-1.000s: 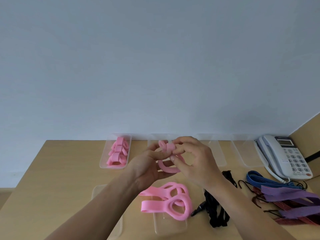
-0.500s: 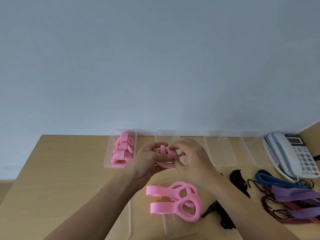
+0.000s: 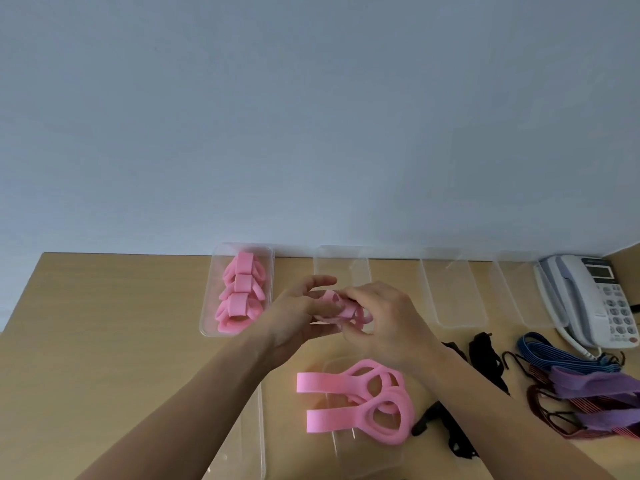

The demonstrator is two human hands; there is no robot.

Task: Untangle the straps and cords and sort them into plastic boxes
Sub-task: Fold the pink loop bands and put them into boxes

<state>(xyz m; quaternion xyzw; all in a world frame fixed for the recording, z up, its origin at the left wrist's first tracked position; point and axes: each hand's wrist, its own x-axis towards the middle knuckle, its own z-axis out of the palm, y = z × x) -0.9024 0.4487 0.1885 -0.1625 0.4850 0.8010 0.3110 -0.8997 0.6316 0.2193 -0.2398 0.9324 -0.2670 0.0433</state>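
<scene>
1. Far left of the white phone (image 3: 588, 299), at the back of the wooden table (image 3: 104, 341), is a clear plastic box (image 3: 209, 323). It's got a stack of folded pink straps (image 3: 242, 296) in it.
2. Next toward the phone, the left hand (image 3: 294, 320) has its index finger sticking out straight on top. Its thumb and other fingers pinch the pink strap (image 3: 346, 308) being worked on.
3. The right hand (image 3: 384, 320) meets it, fingers curled around that same strap. The strap is up off the table, between both hands.
4. Right behind the hands there's a second clear box (image 3: 341, 258), partly hidden.
5. Closer to the camera than the phone, two more clear boxes: one (image 3: 258, 427) under the left forearm, and one (image 3: 346, 455) with loose pink straps (image 3: 363, 407) lying across it, loops overlapping.
6. Two further clear boxes (image 3: 453, 292) (image 3: 523, 292) sit in the back row just left of the phone.
7. In front of the phone is the unsorted pile: black strap (image 3: 485, 358), blue cord (image 3: 547, 355), dark red cords (image 3: 547, 410) and purple straps (image 3: 595, 379), all tangled up together.
</scene>
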